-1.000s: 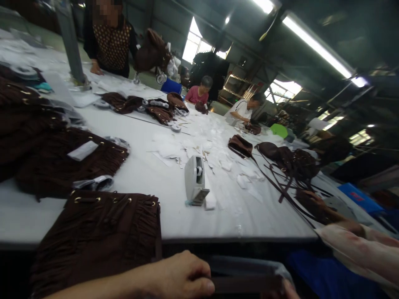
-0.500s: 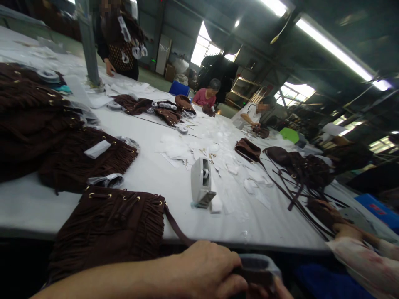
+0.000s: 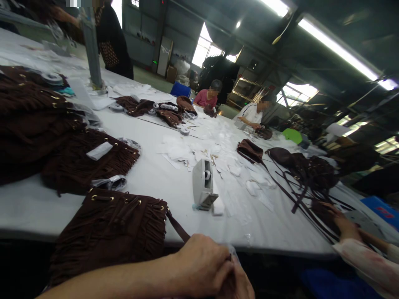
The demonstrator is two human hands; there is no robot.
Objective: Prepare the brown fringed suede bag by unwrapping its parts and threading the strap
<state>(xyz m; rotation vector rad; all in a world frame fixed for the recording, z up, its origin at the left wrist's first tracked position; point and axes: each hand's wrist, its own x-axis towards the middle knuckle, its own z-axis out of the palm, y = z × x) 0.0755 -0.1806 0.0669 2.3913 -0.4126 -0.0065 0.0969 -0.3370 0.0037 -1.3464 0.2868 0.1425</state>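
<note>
Far left on the white table (image 3: 168,182) I have a heap of brown bags (image 3: 28,128), and behind it a metal post (image 3: 93,54) with a person in dark clothes (image 3: 115,50) beside it. Next comes a fringed bag (image 3: 75,166) with a white packet (image 3: 99,150) lying on it. Nearer me, another fringed bag, the front bag (image 3: 124,224), reaches past the table's near edge, gold eyelets along its top. Its strap (image 3: 178,227) runs from the upper right corner to my left hand (image 3: 202,261), which is closed in a narrow grip on it. Beyond stands a tape dispenser (image 3: 202,185), with paper scraps (image 3: 179,149) strewn behind it. My right hand (image 3: 241,280) meets the left at the fingertips, a bit of clear plastic (image 3: 232,250) just above; I can't tell how wide its fingers are or what they grip. Farther right, a small brown pouch (image 3: 250,150) lies well apart from my hands, then a cluster of dark bags (image 3: 318,170) with trailing straps. At the right edge, a co-worker's sleeve (image 3: 363,257) ends in a hand on a dark bag, near a blue box (image 3: 380,209).
</note>
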